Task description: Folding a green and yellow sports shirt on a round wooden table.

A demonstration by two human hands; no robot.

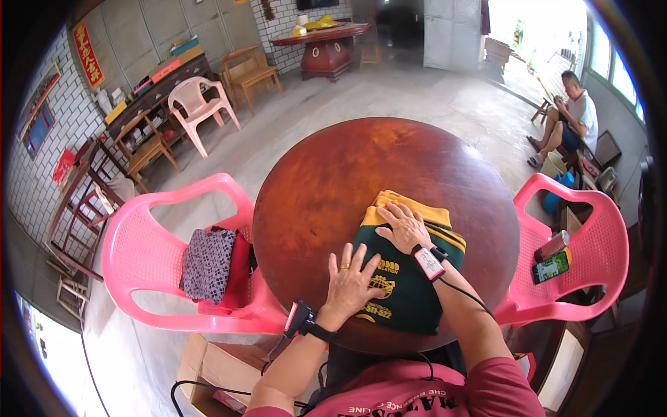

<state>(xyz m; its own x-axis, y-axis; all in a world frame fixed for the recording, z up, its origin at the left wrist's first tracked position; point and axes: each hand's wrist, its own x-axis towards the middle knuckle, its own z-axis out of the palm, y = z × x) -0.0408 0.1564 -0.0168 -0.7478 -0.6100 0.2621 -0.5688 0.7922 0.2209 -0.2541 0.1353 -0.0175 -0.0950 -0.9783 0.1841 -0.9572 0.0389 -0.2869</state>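
A folded dark green garment [413,302] with yellow bands and yellow print lies on the round brown wooden table [313,187], close to me. My left hand [353,285] rests on its left edge, fingers spread, with a ring on one finger. Farther up, my right hand [405,228] lies flat over the yellow-striped end, its fingers apart. Neither hand grips the cloth. Both wrists wear black straps with small devices and cables.
On the left, a pink plastic chair [132,264] holds folded patterned and red clothes [210,263]. Another pink chair [603,254] at right carries a phone [551,268] and a jar [554,246]. A cardboard box [208,368] stands below left. Someone sits [582,115] at far right.
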